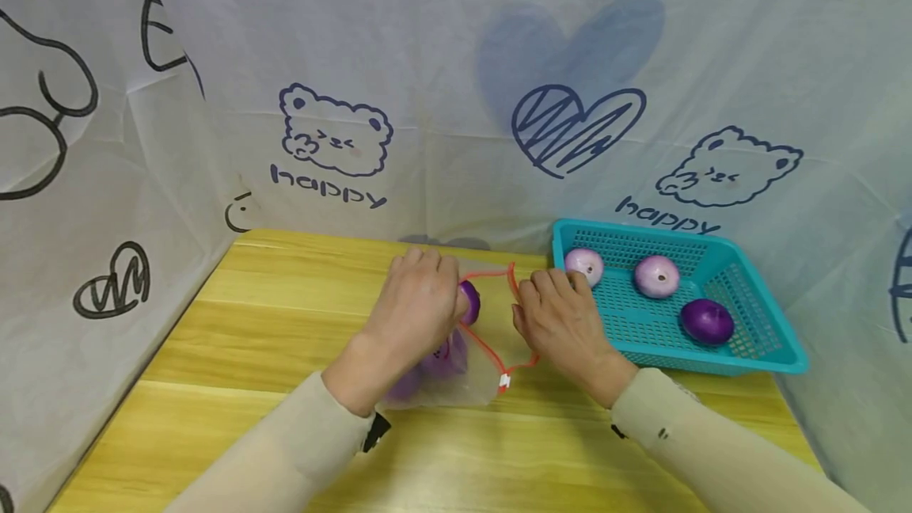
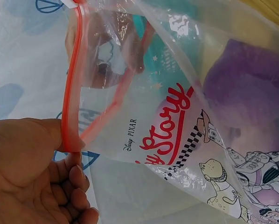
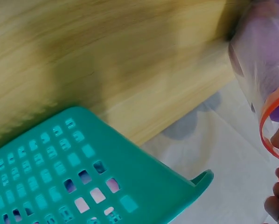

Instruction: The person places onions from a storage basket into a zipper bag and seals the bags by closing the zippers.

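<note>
A clear zip bag (image 1: pixel 480 386) with an orange-red zip edge lies on its side, its mouth spread between both hands. My left hand (image 1: pixel 420 291) pinches one side of that edge between thumb and finger, the other fingers curled. The right hand (image 1: pixel 563 323) grips the opposite side of the mouth, partly out of frame in the right wrist view. Purple onions (image 2: pixel 247 88) show through the plastic, which carries red lettering and cartoon figures. One dark onion (image 1: pixel 469 303) shows beside the left hand, partly hidden by it.
A turquoise perforated basket (image 1: pixel 755 291) stands right of the bag on the wooden table (image 1: pixel 285 307). Inside it are two pale onions, one of them this onion (image 1: pixel 657 276), and a dark purple onion (image 1: pixel 707 321). A printed cloth (image 1: pixel 442 141) hangs behind.
</note>
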The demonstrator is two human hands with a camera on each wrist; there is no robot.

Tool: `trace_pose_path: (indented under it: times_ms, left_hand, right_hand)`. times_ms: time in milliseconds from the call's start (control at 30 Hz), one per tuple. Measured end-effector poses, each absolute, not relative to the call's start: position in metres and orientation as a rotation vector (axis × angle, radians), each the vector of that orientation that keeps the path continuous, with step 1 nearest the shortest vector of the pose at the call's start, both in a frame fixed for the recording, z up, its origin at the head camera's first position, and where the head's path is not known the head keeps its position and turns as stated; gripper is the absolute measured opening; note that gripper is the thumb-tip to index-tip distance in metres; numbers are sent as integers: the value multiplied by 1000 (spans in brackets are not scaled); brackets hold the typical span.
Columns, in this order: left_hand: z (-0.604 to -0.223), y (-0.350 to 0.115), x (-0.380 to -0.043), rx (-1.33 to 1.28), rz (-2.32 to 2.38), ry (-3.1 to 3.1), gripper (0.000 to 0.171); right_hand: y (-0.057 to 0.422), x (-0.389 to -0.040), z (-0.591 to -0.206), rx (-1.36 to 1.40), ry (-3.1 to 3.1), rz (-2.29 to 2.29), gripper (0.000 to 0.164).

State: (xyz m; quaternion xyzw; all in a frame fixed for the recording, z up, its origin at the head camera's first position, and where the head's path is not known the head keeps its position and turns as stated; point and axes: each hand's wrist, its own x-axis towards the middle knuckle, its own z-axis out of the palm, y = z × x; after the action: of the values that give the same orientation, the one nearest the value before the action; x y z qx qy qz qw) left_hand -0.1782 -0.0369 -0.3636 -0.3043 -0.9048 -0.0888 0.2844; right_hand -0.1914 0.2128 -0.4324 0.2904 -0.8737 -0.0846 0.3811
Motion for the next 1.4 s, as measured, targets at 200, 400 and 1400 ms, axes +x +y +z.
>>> trace_pose_path:
  times_ms: [200, 400, 1400]
  left_hand:
    - [-365, -37, -178, -816, -254, -2423, 25]
    - [-367, -37, -177, -807, -314, -2447, 29]
    - [-369, -37, -173, -778, -407, -2473, 28]
  right_hand:
    - [216, -191, -432, 776, -2232, -228, 40]
    - [226, -187, -424, 803, -2271, -154, 35]
    - [381, -201, -424, 675, -2462, -347, 46]
